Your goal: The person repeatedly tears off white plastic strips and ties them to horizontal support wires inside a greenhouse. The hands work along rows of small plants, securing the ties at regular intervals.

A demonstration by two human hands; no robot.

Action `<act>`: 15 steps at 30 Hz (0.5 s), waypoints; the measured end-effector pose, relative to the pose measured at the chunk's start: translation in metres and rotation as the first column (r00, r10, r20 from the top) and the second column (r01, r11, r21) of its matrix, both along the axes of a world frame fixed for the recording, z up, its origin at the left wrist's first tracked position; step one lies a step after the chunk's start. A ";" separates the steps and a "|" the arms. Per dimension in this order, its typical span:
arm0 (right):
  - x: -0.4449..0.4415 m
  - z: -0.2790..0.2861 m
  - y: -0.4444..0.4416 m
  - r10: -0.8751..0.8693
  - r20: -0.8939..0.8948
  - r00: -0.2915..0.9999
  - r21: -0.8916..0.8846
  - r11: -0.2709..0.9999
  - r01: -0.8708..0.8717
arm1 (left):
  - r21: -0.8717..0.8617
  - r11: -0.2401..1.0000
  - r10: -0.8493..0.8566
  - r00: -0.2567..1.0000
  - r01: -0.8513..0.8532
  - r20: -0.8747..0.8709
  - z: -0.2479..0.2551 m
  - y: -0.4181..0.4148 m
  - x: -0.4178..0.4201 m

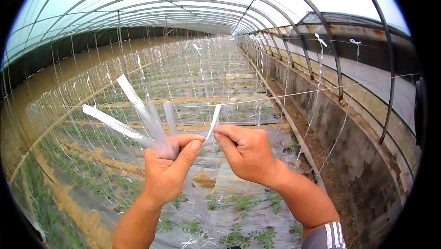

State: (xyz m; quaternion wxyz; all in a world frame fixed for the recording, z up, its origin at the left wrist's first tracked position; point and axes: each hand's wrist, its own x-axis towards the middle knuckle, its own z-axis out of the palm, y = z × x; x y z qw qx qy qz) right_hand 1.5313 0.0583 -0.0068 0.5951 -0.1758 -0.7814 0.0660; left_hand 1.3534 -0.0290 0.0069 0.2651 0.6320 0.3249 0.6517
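Note:
My left hand [172, 169] grips a bundle of white and clear plastic strips [156, 137], whose folded ends fan out to the upper left. Between its thumb and forefinger it also pinches the lower part of a narrow white strip [213, 119]. The fingertips of my right hand [244, 152] close on the same strip from the right. Its upper end stands just under a taut horizontal line [255, 100]; whether the two touch, I cannot tell. Loose translucent strip ends hang below my left hand.
Many white strings [203, 73] hang in rows over young green plants [243, 202] set in plastic ground film [220, 221]. Curved metal hoops [336, 56] span overhead. To the right run a long pipe [293, 126] and a low stained wall [348, 149]. Loose white string [198, 240] lies at the bottom.

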 end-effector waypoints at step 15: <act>0.037 0.059 -0.054 0.448 -0.271 0.852 -0.769 0.431 -0.472 | 0.372 0.924 0.210 0.929 -0.087 -0.304 -0.017 0.031 -0.003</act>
